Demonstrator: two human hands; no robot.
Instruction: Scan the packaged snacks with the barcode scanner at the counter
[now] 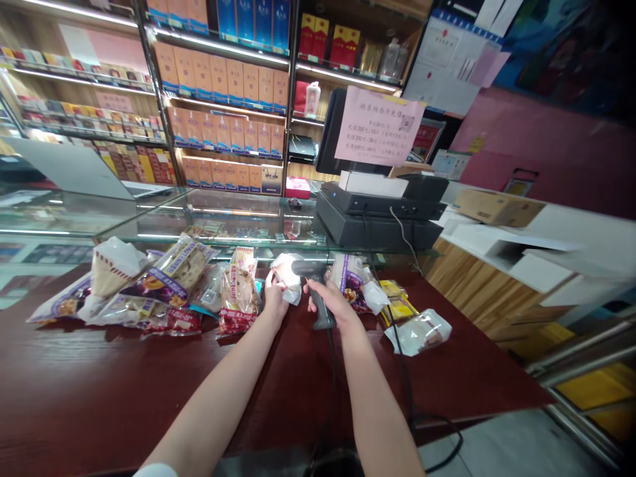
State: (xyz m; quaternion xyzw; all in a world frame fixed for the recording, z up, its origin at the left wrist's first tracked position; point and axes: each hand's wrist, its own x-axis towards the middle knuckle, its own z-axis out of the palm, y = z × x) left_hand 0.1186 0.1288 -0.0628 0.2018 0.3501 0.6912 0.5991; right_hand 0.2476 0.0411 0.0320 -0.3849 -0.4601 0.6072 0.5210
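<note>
My right hand [330, 302] is wrapped round the grip of a black handheld barcode scanner [322, 314], whose head points left. Bright light from it falls on a small white packaged food item with red stripes [289, 271]. That package is pinched in my left hand [276, 295], right in front of the scanner head. Left of my hands lies a heap of bagged breads [176, 268], with one red-and-clear bread bag [239, 298] nearest my left hand. A purple-and-white bread bag [350, 281] rests just right of the scanner.
Yellow packets [397, 301] and a clear-and-white package [420, 331] lie on the right of the dark red counter [199, 397]. A black cable [397, 338] crosses the counter. Behind stand a glass case [228, 212], a black register with a monitor [382, 205] and a laptop [69, 165].
</note>
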